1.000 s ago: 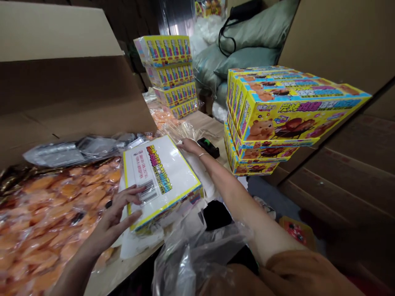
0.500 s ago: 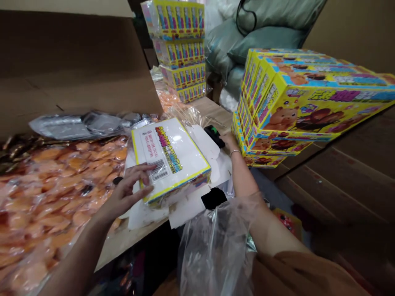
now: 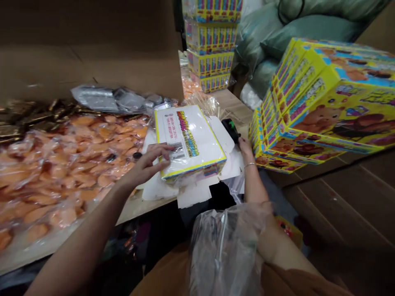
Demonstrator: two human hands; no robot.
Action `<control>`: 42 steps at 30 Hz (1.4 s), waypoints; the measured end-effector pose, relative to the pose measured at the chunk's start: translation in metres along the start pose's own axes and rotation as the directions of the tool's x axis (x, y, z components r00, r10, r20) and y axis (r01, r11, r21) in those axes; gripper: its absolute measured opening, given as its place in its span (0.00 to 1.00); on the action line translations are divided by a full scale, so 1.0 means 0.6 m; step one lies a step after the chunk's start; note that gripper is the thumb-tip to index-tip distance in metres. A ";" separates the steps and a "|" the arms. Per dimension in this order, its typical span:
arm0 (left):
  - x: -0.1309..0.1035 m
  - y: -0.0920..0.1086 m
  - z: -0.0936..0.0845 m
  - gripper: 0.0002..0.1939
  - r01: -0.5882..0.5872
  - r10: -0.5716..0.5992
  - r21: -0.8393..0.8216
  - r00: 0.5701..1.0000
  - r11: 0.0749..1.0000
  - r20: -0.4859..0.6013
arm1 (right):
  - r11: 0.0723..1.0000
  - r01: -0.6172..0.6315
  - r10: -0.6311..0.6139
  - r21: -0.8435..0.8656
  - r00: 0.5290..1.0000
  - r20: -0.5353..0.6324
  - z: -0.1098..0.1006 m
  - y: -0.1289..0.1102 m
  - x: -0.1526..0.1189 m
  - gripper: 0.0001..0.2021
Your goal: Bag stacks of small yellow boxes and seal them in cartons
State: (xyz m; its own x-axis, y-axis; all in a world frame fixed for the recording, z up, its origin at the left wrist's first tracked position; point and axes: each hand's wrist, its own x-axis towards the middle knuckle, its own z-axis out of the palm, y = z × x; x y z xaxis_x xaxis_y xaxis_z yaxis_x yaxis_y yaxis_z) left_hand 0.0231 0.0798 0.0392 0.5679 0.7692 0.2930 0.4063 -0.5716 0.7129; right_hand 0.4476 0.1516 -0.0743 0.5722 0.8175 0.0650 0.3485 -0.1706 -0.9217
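A flat white box [image 3: 200,144] with yellow edges, coloured lettering and a barcode lies in shiny clear wrap on white card sheets [image 3: 166,190]. My left hand [image 3: 151,162] rests at its left front corner, fingers stretched out over the barcode and holding nothing. To the right of the box, my right hand [image 3: 246,149] has its fingers closed at the near end of a black object with a green mark [image 3: 231,130]; its exact kind is unclear. Clear plastic film [image 3: 225,246] hangs over my lap, partly across my right forearm.
Orange wrapped pieces [image 3: 83,164] cover the table's left side, with silver packets [image 3: 108,98] and brown-gold packets [image 3: 40,117] behind. Yellow boxes are stacked at the right [image 3: 333,102] and at the back [image 3: 212,53]. Thin wooden sticks [image 3: 206,102] lie behind the white box.
The view has shifted, so most things now sit farther right in the picture. My left hand stays on the box and my right hand stays at the black object.
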 end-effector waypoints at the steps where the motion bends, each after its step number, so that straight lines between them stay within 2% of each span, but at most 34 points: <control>1: 0.000 0.002 0.000 0.11 -0.007 0.007 -0.008 1.000 1.000 0.000 | 1.000 0.001 -0.002 -0.021 1.000 -0.026 0.001 0.001 -0.008 0.09; 5: 0.002 0.004 0.001 0.10 -0.030 0.029 -0.043 0.999 0.999 -0.018 | 0.996 0.063 -0.072 -0.070 0.988 -0.135 -0.012 -0.026 -0.045 0.08; 7: 0.002 0.002 0.000 0.10 -0.027 0.026 -0.072 1.000 0.997 -0.011 | 0.977 0.212 -0.215 -0.038 0.959 -0.186 -0.028 -0.069 -0.075 0.09; 9: 0.003 -0.001 -0.001 0.10 -0.022 0.023 -0.107 1.000 0.994 0.002 | 0.893 0.448 -0.436 0.049 0.886 -0.157 -0.038 -0.133 -0.119 0.09; 10: 0.004 -0.002 -0.002 0.10 -0.020 0.022 -0.119 1.000 0.993 0.011 | 0.824 0.553 -0.548 0.119 0.833 -0.076 -0.037 -0.170 -0.145 0.09; 11: 0.005 -0.003 -0.003 0.11 -0.021 0.023 -0.126 1.000 0.992 0.019 | 0.766 0.608 -0.629 0.207 0.775 0.053 -0.031 -0.208 -0.171 0.09; 12: 0.007 -0.004 -0.005 0.12 -0.023 0.026 -0.127 0.999 0.992 0.025 | 0.729 0.616 -0.682 0.299 0.692 0.238 -0.019 -0.244 -0.197 0.08; 14: 0.012 -0.005 -0.008 0.13 -0.033 0.039 -0.119 0.998 0.992 0.043 | 0.704 0.567 -0.697 0.429 0.434 0.571 0.017 -0.304 -0.240 0.08; 15: 0.014 -0.005 -0.010 0.14 -0.040 0.046 -0.116 0.998 0.992 0.050 | 0.704 0.539 -0.675 0.463 0.305 0.672 0.038 -0.325 -0.256 0.07; 16: 0.017 -0.005 -0.011 0.16 -0.049 0.055 -0.115 0.997 0.992 0.050 | 0.709 0.519 -0.645 0.478 0.202 0.737 0.058 -0.340 -0.267 0.05; 17: 0.019 -0.005 -0.012 0.18 -0.055 0.061 -0.113 0.997 0.992 0.048 | 0.718 0.506 -0.612 0.478 0.134 0.779 0.076 -0.349 -0.274 0.03; 18: 0.020 -0.005 -0.013 0.19 -0.058 0.063 -0.111 0.997 0.992 0.045 | 0.732 0.499 -0.581 0.464 0.100 0.808 0.090 -0.353 -0.276 0.04; 20: 0.022 -0.004 -0.014 0.20 -0.056 0.060 -0.109 0.997 0.992 0.039 | 0.761 0.510 -0.513 0.401 0.096 0.853 0.107 -0.352 -0.274 0.09; 23: 0.022 -0.002 -0.015 0.18 -0.052 0.057 -0.114 0.997 0.992 0.049 | 0.742 0.612 -0.445 0.273 0.145 0.884 0.109 -0.351 -0.268 0.12; 27: 0.022 -0.003 -0.014 0.16 -0.063 0.070 -0.125 0.997 0.990 0.046 | 0.598 0.798 -0.386 0.078 0.201 0.901 0.098 -0.376 -0.282 0.11; 30: 0.020 -0.003 -0.013 0.16 -0.048 0.054 -0.124 0.997 0.991 0.049 | 0.438 0.897 -0.271 -0.060 0.195 0.943 0.091 -0.406 -0.296 0.07; 32: 0.016 0.000 -0.013 0.15 -0.018 0.024 -0.123 0.998 0.992 0.050 | 0.338 0.933 -0.224 -0.126 0.210 0.952 0.092 -0.421 -0.298 0.06; 35: 0.010 0.004 -0.012 0.15 0.000 0.009 -0.109 0.997 0.994 0.082 | 0.261 0.940 -0.175 -0.218 0.268 0.947 0.100 -0.427 -0.291 0.15; 37: 0.007 0.001 -0.010 0.15 -0.002 0.012 -0.094 0.995 0.996 0.102 | 0.287 0.930 -0.151 -0.229 0.280 0.948 0.105 -0.420 -0.281 0.23; 39: 0.005 -0.004 -0.007 0.15 0.001 0.006 -0.086 0.996 0.996 0.088 | 0.365 0.906 -0.194 -0.213 0.298 0.935 0.099 -0.403 -0.267 0.22; 40: 0.006 -0.008 -0.006 0.16 0.005 0.001 -0.087 0.997 0.996 0.074 | 0.411 0.887 -0.249 -0.211 0.332 0.910 0.090 -0.390 -0.257 0.19; 41: 0.006 -0.011 -0.006 0.16 0.008 -0.003 -0.088 0.998 0.996 0.060 | 0.456 0.863 -0.318 -0.218 0.386 0.866 0.076 -0.374 -0.245 0.16; 42: 0.007 -0.013 -0.006 0.16 0.008 -0.004 -0.084 0.999 0.996 0.050 | 0.505 0.830 -0.384 -0.236 0.461 0.800 0.058 -0.354 -0.231 0.13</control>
State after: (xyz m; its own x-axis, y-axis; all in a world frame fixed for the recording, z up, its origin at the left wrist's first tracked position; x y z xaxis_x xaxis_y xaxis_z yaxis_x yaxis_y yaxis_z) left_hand 0.0199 0.0885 0.0372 0.6015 0.7560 0.2581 0.3490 -0.5393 0.7664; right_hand 0.2684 0.0940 0.0992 -0.4639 0.8824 0.0779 0.8263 0.4628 -0.3212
